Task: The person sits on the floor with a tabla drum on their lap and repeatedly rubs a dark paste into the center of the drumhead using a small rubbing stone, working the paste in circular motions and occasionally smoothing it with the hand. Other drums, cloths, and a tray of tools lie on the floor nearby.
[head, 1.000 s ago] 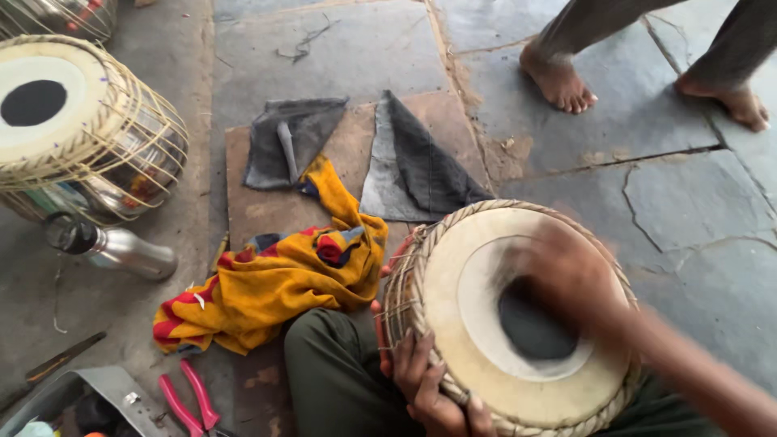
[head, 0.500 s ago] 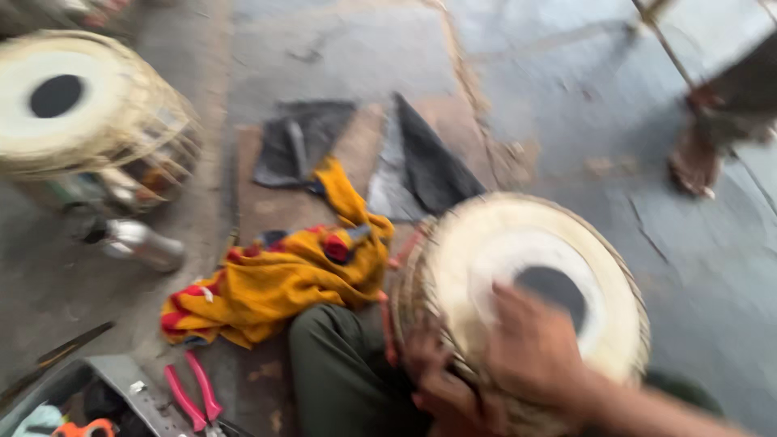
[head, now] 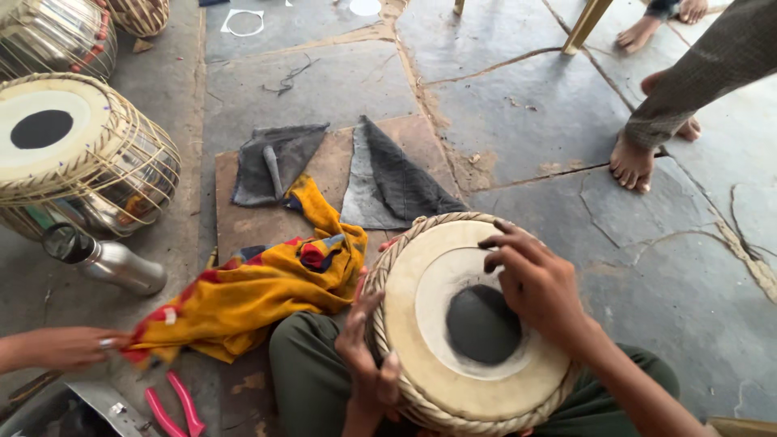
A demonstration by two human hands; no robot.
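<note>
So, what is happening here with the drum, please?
A person sitting on the stone floor holds a small drum on the lap. The left hand grips its braided rim, and the right hand rests its fingers on the pale skin beside the black spot. Another person's hand touches the yellow cloth.

We sit over a floor of large grey stone slabs (head: 518,89), irregular in shape, with sandy cracked joints running between them. Near the middle a flat brown board (head: 243,218) lies on the stone. At the far right a slanted wooden furniture leg (head: 588,24) stands on the slabs. We see soft, even daylight with faint shadows. Pale chalk outlines (head: 243,22) mark the far slabs.
</note>
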